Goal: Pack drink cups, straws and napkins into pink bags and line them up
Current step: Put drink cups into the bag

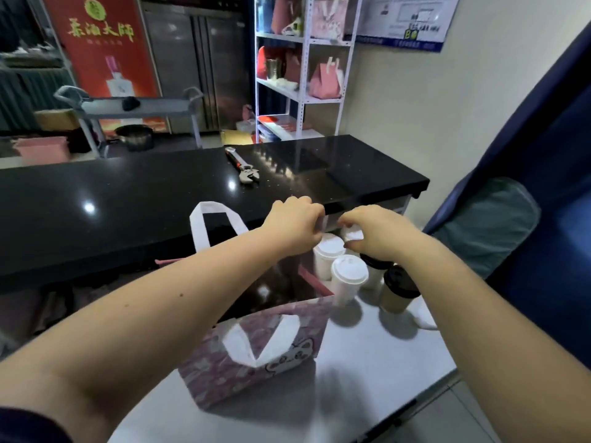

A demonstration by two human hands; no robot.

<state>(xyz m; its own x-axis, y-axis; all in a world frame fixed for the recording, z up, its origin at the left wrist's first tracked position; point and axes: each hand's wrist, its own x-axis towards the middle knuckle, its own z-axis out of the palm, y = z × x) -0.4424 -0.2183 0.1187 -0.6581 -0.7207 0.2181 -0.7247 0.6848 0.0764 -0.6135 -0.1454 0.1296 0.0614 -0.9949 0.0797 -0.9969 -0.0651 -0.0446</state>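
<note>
Evidently only beginning: reaching over the open pink bag [256,356] on the white table [367,378] toward the lidded cups [348,276] just beyond. Curling the fingers of left hand [294,225] and right hand [374,235] above them; pinching what, impossible telling. Seemingly packing nothing yet. Crowding against the black counter [128,203] edge; keeping bare tabletop nearer right.

Dim indoor light, glare spots on the black counter [128,199], soft blur, edges bowed.
</note>
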